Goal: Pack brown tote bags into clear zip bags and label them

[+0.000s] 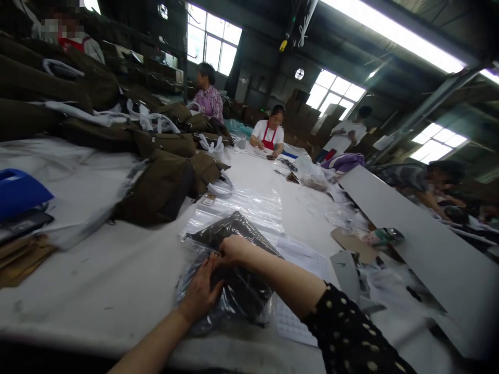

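Observation:
A dark item in a clear plastic bag (249, 291) lies on the white table in front of me. My left hand (200, 293) rests on the bag's left side, its thumb apart from the fingers and its fingertips close to the other hand. My right hand (234, 250) is closed at the bag's upper left part, with the fingers bent down and partly hidden. Clear plastic sheets (253, 208) lie just beyond the bag. Under its right side is a printed paper sheet (304, 259).
Dark brown bags (156, 187) with white-wrapped handles are heaped at the left. A blue object (21, 195) sits at the far left. A bottle (384, 236) and a tape-dispenser-like grey object (345, 275) are at the right. Several people are farther back.

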Demonstrator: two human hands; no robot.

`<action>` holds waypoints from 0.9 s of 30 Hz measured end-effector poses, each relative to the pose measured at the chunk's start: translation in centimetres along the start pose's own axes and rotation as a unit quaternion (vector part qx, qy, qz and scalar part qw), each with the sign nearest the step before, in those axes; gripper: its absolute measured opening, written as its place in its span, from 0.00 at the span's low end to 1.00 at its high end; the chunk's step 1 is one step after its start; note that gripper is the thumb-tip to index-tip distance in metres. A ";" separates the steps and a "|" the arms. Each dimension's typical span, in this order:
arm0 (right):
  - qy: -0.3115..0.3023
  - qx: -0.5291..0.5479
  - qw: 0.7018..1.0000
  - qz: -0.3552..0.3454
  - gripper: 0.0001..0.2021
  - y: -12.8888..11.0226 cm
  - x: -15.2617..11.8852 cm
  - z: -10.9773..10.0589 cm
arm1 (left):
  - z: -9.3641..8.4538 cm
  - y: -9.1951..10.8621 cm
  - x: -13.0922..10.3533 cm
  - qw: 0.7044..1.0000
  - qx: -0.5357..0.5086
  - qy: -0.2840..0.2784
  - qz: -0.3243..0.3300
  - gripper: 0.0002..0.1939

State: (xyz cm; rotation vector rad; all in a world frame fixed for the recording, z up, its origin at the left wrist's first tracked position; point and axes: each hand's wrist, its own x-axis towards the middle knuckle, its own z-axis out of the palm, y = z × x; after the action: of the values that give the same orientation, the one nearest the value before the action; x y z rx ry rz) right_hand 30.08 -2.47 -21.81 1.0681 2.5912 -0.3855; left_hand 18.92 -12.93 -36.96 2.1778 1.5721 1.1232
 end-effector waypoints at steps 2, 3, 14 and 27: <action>-0.002 -0.078 0.996 0.032 0.12 -0.2 1.3 0.6 | 0.2 -0.2 0.0 1.000 0.011 -0.014 0.006 0.36; -0.002 -0.088 0.995 0.045 0.15 0.1 1.7 0.8 | 0.3 -0.3 0.0 0.999 0.020 -0.025 0.013 0.33; 0.197 -0.067 0.956 0.205 0.13 5.3 -7.5 -2.1 | -5.1 -1.3 0.5 0.990 -0.073 0.054 -0.111 0.21; 0.541 0.011 0.841 0.000 0.14 -3.8 -10.5 16.6 | -9.5 3.0 5.1 0.436 -0.706 -0.178 -0.528 0.14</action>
State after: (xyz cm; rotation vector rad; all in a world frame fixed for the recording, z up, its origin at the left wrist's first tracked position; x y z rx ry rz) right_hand 37.44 -17.72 -32.52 1.6169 3.5152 0.3289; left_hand 15.13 -11.95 -26.45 0.0576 0.7002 0.7370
